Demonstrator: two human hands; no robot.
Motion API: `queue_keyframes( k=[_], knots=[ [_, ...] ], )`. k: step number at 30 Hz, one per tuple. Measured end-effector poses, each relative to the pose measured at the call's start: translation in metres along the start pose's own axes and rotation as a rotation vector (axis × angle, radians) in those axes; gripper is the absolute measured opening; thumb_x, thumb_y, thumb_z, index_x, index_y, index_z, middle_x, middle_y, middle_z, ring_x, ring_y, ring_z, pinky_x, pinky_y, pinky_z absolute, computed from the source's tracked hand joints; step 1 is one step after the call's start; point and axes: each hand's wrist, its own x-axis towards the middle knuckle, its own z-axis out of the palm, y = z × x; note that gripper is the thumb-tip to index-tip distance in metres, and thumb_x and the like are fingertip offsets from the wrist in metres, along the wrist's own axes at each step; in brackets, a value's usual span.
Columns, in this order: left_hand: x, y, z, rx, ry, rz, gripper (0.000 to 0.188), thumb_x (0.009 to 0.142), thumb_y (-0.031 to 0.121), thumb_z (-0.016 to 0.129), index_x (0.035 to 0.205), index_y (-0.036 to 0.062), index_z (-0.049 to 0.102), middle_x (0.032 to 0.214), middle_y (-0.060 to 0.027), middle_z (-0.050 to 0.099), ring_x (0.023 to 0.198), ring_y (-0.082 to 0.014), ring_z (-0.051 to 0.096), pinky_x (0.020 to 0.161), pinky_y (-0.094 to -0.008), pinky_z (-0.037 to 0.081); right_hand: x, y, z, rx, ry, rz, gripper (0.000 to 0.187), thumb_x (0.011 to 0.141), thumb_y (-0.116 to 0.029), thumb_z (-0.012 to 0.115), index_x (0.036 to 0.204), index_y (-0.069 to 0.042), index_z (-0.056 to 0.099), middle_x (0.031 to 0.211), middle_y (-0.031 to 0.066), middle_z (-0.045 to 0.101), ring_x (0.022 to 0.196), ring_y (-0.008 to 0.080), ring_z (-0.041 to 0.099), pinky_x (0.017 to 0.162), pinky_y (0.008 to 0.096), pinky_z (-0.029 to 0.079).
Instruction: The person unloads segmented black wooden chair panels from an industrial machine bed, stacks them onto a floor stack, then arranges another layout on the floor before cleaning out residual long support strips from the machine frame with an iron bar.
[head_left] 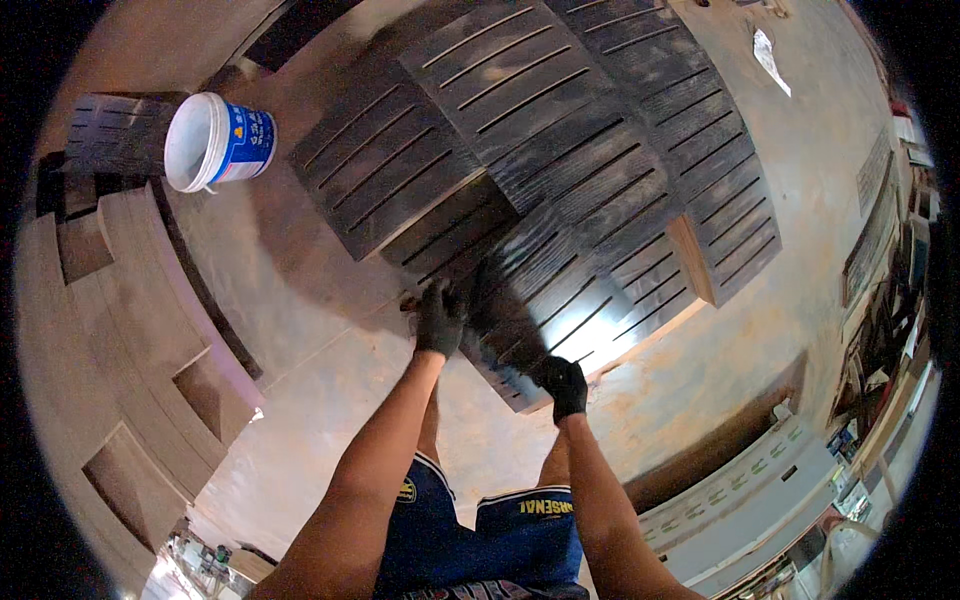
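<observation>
Dark slotted boards with wood-grain faces lie stacked in front of me, their grooves running in rows. My left hand (440, 318), in a dark glove, is closed at the left edge of the nearest slotted board (578, 285). The glove blends into the dark surface, so its fingertips are hard to make out. At the near edge of the same board, my gloved right hand (566, 386) grips with bent fingers. Shadow covers the part between my hands, while bright light falls near the right hand. Pale wood shows along the cut edges of the stack.
A white bucket (196, 145) with a blue label is at the upper left. Large brown panels (125, 330) with rectangular cutouts lie on the left. A pale panel (745, 500) rests at lower right, and timber pieces (868, 240) line the right side. A white scrap (768, 60) lies far right.
</observation>
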Motion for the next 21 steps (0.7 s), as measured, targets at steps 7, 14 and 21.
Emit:
queue_keyframes(
  k=[7,14,21],
  knots=[
    [-0.088,-0.095,-0.049,-0.05,-0.11,-0.086,0.02,0.078,0.02,0.06,0.092,0.0052,0.063,0.088,-0.0145,0.062,0.084,-0.0348,0.057,0.074,-0.0429,0.045,-0.036,0.029,0.039,-0.668,-0.209,0.079,0.036,0.091,-0.019,0.051,0.122,0.0,0.049,0.114,0.0107,0.058,0.103,0.0211,0.055,0.087,0.0338,0.047],
    [-0.046,-0.159,-0.1,-0.206,-0.054,-0.411,0.026,0.085,0.012,0.059,0.105,-0.0034,0.057,0.103,-0.0125,0.058,0.097,-0.0256,0.055,0.085,-0.0388,0.048,0.007,0.077,0.096,-0.704,-0.269,-0.083,0.038,0.089,-0.01,0.049,0.126,-0.001,0.047,0.122,0.0101,0.055,0.11,0.0234,0.053,0.093,0.0349,0.045],
    [0.002,-0.153,-0.089,-0.68,0.439,-0.635,0.029,0.087,0.019,0.059,0.108,-0.0009,0.057,0.106,-0.0097,0.056,0.098,-0.0247,0.053,0.085,-0.0363,0.045,0.053,0.074,0.13,-0.921,-0.32,-0.32,0.032,0.089,-0.019,0.048,0.117,-0.004,0.054,0.115,0.0131,0.058,0.105,0.0271,0.055,0.089,0.0365,0.045]
  ],
)
